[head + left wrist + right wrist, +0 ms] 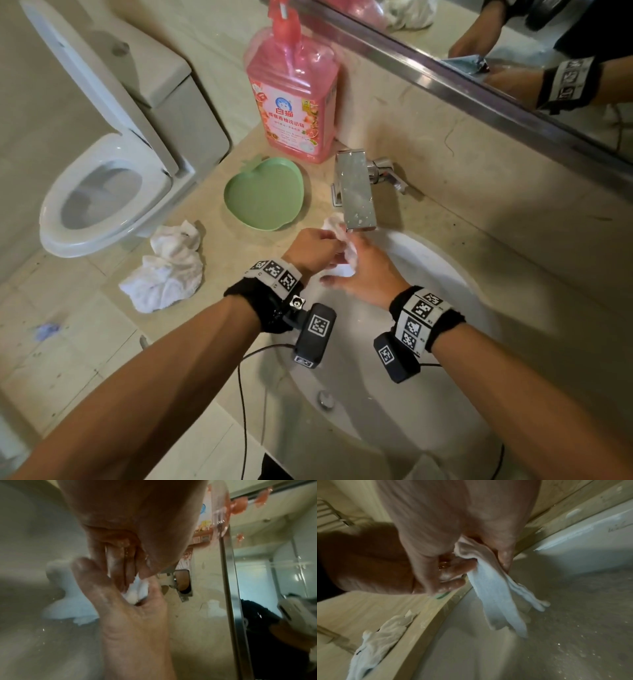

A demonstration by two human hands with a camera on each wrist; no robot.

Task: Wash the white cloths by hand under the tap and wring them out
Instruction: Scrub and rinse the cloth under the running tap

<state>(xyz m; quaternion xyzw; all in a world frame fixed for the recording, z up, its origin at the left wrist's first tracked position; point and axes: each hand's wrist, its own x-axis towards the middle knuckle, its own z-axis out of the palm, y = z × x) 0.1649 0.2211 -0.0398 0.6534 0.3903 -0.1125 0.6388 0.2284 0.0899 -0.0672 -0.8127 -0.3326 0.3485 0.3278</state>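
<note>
We see our left hand [313,251] and right hand [368,274] both gripping one wet white cloth [344,250] over the basin [455,274], just below the tap [356,190]. More crumpled white cloths [168,270] lie near the worktop's [205,212] left edge.

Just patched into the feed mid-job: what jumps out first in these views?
Both hands, the left hand and right hand, grip a wet white cloth over the sink, just below the square chrome tap. Behind the tap stands a big pink detergent bottle, with a green apple-shaped dish in front of it. More crumpled white cloths lie on the counter to the left.
</note>
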